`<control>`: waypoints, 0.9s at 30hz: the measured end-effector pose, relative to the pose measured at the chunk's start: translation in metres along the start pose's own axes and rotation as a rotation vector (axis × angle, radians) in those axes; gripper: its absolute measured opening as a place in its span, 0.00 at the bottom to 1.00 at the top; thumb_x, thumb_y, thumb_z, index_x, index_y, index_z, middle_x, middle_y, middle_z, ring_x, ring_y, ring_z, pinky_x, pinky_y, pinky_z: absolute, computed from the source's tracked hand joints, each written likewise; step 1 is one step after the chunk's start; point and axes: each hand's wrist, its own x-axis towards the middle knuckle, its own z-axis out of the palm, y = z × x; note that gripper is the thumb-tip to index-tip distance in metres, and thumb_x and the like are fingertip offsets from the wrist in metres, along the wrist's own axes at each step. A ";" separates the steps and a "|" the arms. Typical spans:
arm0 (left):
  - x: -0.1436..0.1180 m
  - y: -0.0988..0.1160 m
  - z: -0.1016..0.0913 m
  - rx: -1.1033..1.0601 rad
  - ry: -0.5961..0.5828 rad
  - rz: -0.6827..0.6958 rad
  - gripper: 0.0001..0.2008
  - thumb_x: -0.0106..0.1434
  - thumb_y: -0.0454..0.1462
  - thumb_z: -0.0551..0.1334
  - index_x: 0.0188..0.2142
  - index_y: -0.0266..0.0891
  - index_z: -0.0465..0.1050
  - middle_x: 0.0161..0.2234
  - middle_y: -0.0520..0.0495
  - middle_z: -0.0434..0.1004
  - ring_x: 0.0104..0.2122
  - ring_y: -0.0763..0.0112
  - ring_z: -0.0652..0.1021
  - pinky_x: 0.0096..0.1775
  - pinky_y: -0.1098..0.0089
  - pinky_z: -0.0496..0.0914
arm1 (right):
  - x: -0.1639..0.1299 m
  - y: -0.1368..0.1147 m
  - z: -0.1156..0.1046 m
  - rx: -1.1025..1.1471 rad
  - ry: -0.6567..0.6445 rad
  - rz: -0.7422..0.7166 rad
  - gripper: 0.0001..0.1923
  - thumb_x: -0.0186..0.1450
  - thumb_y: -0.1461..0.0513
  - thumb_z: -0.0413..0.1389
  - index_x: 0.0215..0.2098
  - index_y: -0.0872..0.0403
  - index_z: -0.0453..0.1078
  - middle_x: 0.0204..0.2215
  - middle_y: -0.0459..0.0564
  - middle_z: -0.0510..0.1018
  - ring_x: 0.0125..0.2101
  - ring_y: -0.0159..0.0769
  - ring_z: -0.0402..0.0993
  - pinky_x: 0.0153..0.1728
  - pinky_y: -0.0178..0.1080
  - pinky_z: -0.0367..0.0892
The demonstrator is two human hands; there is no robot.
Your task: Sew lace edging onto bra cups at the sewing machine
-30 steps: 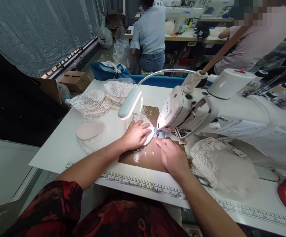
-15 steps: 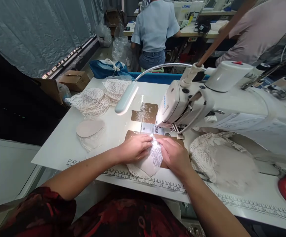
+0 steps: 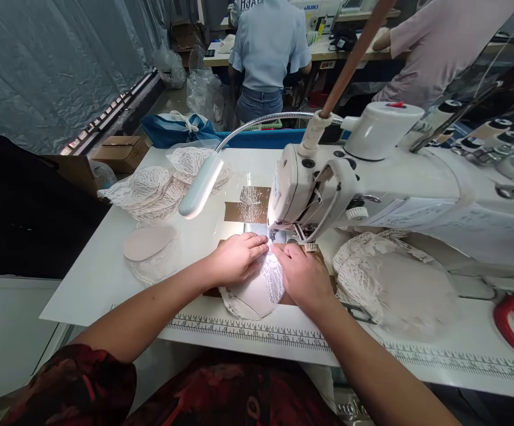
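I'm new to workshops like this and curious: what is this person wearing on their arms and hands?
Nothing on either: the left hand and right hand are bare, with no gloves, rings or watch in view. Both forearms are uncovered. Only a dark garment with a red pattern shows, near the left upper arm.

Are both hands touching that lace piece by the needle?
Touching. The head view shows the left hand and right hand pressed flat on the lace piece.
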 end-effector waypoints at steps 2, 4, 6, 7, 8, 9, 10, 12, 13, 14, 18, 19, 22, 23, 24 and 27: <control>0.003 -0.010 0.000 -0.011 0.001 0.061 0.20 0.65 0.35 0.56 0.56 0.29 0.69 0.57 0.33 0.68 0.54 0.53 0.71 0.52 0.54 0.71 | 0.002 -0.001 -0.001 -0.007 -0.006 0.022 0.21 0.66 0.68 0.47 0.54 0.51 0.71 0.35 0.54 0.76 0.32 0.39 0.69 0.30 0.41 0.54; 0.007 -0.019 -0.001 -0.020 -0.008 0.116 0.21 0.65 0.34 0.55 0.56 0.29 0.68 0.58 0.33 0.68 0.56 0.55 0.70 0.53 0.56 0.70 | 0.004 -0.002 0.000 -0.009 -0.006 0.039 0.22 0.66 0.68 0.46 0.55 0.51 0.70 0.35 0.55 0.76 0.33 0.39 0.70 0.29 0.40 0.55; 0.010 -0.027 -0.002 -0.030 -0.021 0.147 0.21 0.66 0.34 0.54 0.57 0.30 0.68 0.58 0.34 0.67 0.58 0.57 0.69 0.56 0.57 0.69 | 0.005 -0.003 0.001 -0.004 -0.003 0.049 0.23 0.66 0.68 0.46 0.56 0.51 0.70 0.35 0.55 0.76 0.33 0.39 0.70 0.29 0.40 0.55; 0.011 -0.030 -0.003 -0.034 -0.031 0.156 0.21 0.65 0.34 0.53 0.57 0.30 0.67 0.59 0.34 0.67 0.59 0.58 0.68 0.57 0.58 0.68 | 0.005 -0.004 0.001 -0.001 -0.004 0.051 0.23 0.66 0.68 0.46 0.56 0.50 0.70 0.35 0.55 0.76 0.33 0.40 0.70 0.29 0.40 0.56; 0.012 -0.033 -0.003 -0.035 -0.043 0.160 0.22 0.65 0.33 0.53 0.58 0.31 0.67 0.59 0.35 0.66 0.59 0.58 0.67 0.58 0.58 0.67 | 0.006 -0.004 0.001 0.001 -0.007 0.053 0.23 0.66 0.67 0.46 0.57 0.50 0.69 0.35 0.55 0.76 0.33 0.40 0.70 0.29 0.40 0.56; 0.012 -0.035 -0.003 -0.034 -0.056 0.164 0.22 0.65 0.33 0.53 0.58 0.31 0.66 0.60 0.35 0.65 0.60 0.58 0.67 0.58 0.58 0.66 | 0.006 -0.004 0.001 0.005 -0.011 0.053 0.23 0.66 0.67 0.46 0.57 0.50 0.69 0.35 0.55 0.76 0.32 0.40 0.70 0.29 0.40 0.56; 0.012 -0.036 -0.004 -0.031 -0.070 0.168 0.23 0.65 0.32 0.53 0.59 0.31 0.65 0.61 0.34 0.64 0.60 0.58 0.66 0.59 0.58 0.65 | 0.005 -0.003 0.001 0.011 -0.014 0.048 0.23 0.66 0.67 0.46 0.57 0.51 0.69 0.35 0.55 0.77 0.32 0.39 0.70 0.29 0.40 0.56; 0.010 -0.035 -0.006 -0.020 -0.082 0.166 0.23 0.64 0.31 0.53 0.59 0.30 0.65 0.61 0.33 0.63 0.60 0.57 0.66 0.59 0.58 0.65 | 0.004 -0.001 0.002 0.035 -0.005 0.034 0.22 0.66 0.67 0.46 0.56 0.51 0.70 0.35 0.54 0.77 0.32 0.38 0.70 0.30 0.39 0.57; 0.008 -0.031 -0.008 -0.015 -0.067 0.155 0.22 0.65 0.31 0.53 0.58 0.30 0.66 0.60 0.33 0.64 0.60 0.56 0.67 0.58 0.57 0.66 | 0.002 0.001 0.002 0.056 0.009 0.031 0.22 0.66 0.67 0.45 0.55 0.51 0.71 0.34 0.54 0.77 0.32 0.38 0.71 0.30 0.39 0.58; 0.006 -0.027 -0.011 -0.012 -0.039 0.136 0.20 0.65 0.31 0.53 0.56 0.30 0.68 0.59 0.33 0.66 0.59 0.56 0.68 0.56 0.56 0.67 | 0.000 0.003 0.003 0.086 0.028 0.032 0.22 0.67 0.67 0.45 0.54 0.51 0.71 0.34 0.53 0.77 0.32 0.37 0.71 0.31 0.38 0.59; -0.003 0.001 -0.021 -0.058 0.071 0.044 0.14 0.66 0.34 0.54 0.47 0.33 0.73 0.49 0.36 0.74 0.48 0.58 0.74 0.49 0.59 0.71 | -0.008 0.014 0.005 0.222 0.073 0.055 0.21 0.66 0.68 0.44 0.50 0.52 0.74 0.33 0.52 0.78 0.34 0.37 0.72 0.35 0.36 0.63; -0.004 0.007 -0.021 -0.059 0.071 0.024 0.13 0.66 0.36 0.55 0.45 0.33 0.74 0.45 0.37 0.75 0.44 0.59 0.75 0.46 0.59 0.71 | -0.010 0.016 0.005 0.245 0.074 0.052 0.20 0.65 0.68 0.45 0.48 0.53 0.74 0.34 0.52 0.78 0.35 0.37 0.73 0.36 0.36 0.64; -0.004 0.019 -0.011 0.024 0.050 -0.047 0.12 0.66 0.40 0.55 0.35 0.34 0.75 0.33 0.41 0.74 0.34 0.62 0.74 0.37 0.62 0.69 | -0.011 0.021 0.004 0.294 0.079 0.025 0.19 0.65 0.68 0.45 0.45 0.53 0.76 0.36 0.53 0.79 0.37 0.38 0.74 0.39 0.37 0.67; -0.004 0.019 -0.006 0.057 0.051 -0.069 0.13 0.67 0.39 0.54 0.33 0.35 0.74 0.31 0.42 0.74 0.33 0.63 0.73 0.35 0.64 0.68 | -0.011 0.021 0.004 0.309 0.081 0.021 0.18 0.65 0.67 0.45 0.44 0.53 0.76 0.37 0.53 0.80 0.38 0.38 0.74 0.40 0.37 0.67; -0.003 0.019 -0.001 0.077 0.056 -0.079 0.14 0.68 0.37 0.52 0.31 0.35 0.73 0.30 0.43 0.73 0.31 0.64 0.72 0.33 0.64 0.66 | -0.011 0.021 0.003 0.325 0.082 0.020 0.18 0.65 0.67 0.45 0.44 0.53 0.76 0.37 0.53 0.80 0.38 0.38 0.74 0.40 0.38 0.67; -0.004 0.015 0.007 0.058 0.099 -0.075 0.15 0.68 0.35 0.50 0.29 0.36 0.71 0.29 0.44 0.73 0.30 0.65 0.71 0.33 0.65 0.64 | -0.012 0.021 0.002 0.386 0.072 0.024 0.17 0.65 0.66 0.46 0.45 0.54 0.75 0.40 0.53 0.80 0.41 0.39 0.75 0.41 0.39 0.68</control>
